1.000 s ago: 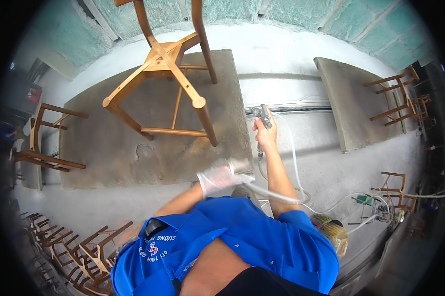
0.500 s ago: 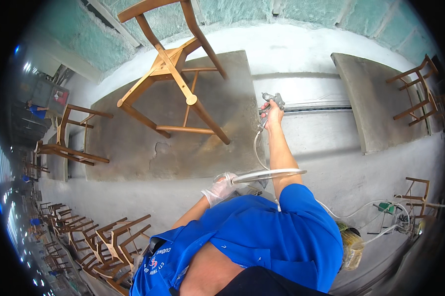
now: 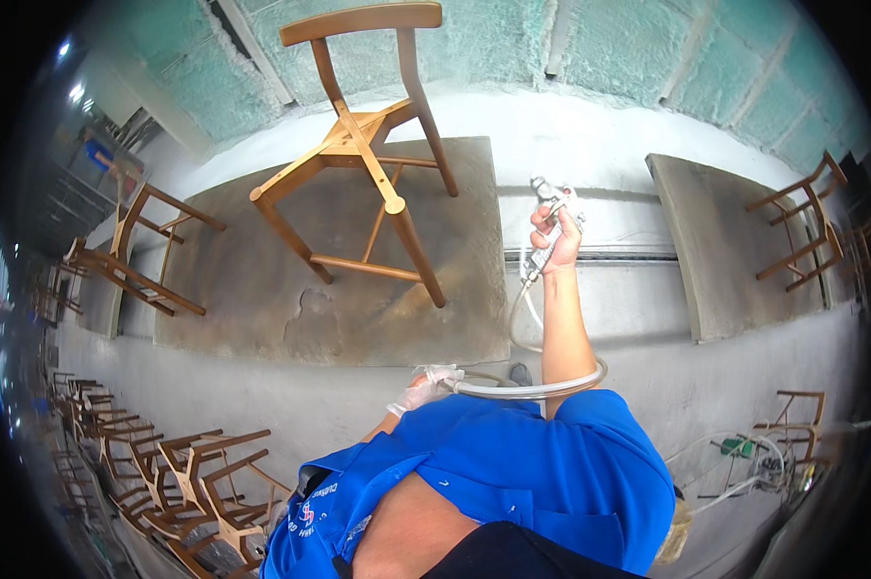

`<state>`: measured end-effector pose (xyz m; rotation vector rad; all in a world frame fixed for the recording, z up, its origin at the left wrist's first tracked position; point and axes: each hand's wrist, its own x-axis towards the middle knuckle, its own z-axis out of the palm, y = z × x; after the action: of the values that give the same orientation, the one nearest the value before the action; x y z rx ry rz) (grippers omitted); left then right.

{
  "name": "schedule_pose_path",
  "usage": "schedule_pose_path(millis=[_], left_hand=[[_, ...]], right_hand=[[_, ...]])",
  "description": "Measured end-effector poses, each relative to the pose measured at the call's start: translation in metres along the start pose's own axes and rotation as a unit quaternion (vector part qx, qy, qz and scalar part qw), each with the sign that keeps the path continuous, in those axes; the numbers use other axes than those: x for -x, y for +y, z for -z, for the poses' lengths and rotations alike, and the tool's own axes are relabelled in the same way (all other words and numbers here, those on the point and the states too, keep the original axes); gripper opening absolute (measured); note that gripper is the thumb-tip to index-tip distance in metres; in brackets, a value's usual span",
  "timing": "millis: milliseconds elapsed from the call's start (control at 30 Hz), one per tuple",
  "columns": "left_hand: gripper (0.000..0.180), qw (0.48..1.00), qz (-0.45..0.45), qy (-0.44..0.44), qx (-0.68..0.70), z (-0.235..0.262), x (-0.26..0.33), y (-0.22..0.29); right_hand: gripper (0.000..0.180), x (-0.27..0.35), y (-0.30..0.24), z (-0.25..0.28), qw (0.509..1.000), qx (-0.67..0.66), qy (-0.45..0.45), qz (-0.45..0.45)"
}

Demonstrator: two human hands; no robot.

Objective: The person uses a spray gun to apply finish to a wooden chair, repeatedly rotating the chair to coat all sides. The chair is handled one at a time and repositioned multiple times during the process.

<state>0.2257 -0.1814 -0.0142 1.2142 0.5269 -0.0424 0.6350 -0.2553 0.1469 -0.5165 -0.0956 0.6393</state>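
Right hand (image 3: 556, 241) clenched on the metal spray gun (image 3: 543, 227) right of the bare wooden chair frame (image 3: 368, 154); gloved left hand (image 3: 424, 389) pinching the pale hose (image 3: 532, 389) should keep slack clear, passes even.

Head cam, fisheye, looks down; single view.

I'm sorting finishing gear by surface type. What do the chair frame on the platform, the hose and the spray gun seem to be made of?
Chair frame: wood, by its warm tan colour and jointed rails; whether it is coated is unclear.
Hose: pale, translucent flexible plastic or rubber, curving from the gloved left hand.
Spray gun, in the right hand: likely bare metal, grey and shiny.
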Motion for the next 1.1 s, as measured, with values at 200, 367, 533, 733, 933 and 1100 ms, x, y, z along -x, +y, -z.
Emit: schedule_pose_path(millis=[200,367,533,733,933,1100], left_hand=[[0.032,0.993,-0.043,0.071,-0.084,-0.061,-0.012,0.058],[0.033,0.998,0.018,0.045,-0.035,-0.117,-0.047,0.068],[0.033,0.988,-0.022,0.073,-0.134,-0.161,-0.045,0.076],[0.033,0.974,-0.057,0.104,-0.193,-0.186,-0.045,0.092],[0.034,0.964,-0.085,0.116,-0.224,-0.198,-0.046,0.098],[0.034,0.959,-0.094,0.135,-0.229,-0.209,-0.039,0.097]], right_hand=[[0.023,-0.015,-0.053,0.020,0.997,0.018,-0.053,-0.056],[0.025,-0.059,-0.101,0.019,0.970,0.197,-0.015,-0.139],[0.023,-0.077,-0.130,0.017,0.968,0.106,-0.118,-0.193],[0.024,-0.085,-0.146,0.010,0.953,0.065,-0.165,-0.246],[0.027,-0.081,-0.158,0.009,0.924,0.242,-0.148,-0.256],[0.031,-0.076,-0.192,0.017,0.910,0.170,-0.218,-0.308]])
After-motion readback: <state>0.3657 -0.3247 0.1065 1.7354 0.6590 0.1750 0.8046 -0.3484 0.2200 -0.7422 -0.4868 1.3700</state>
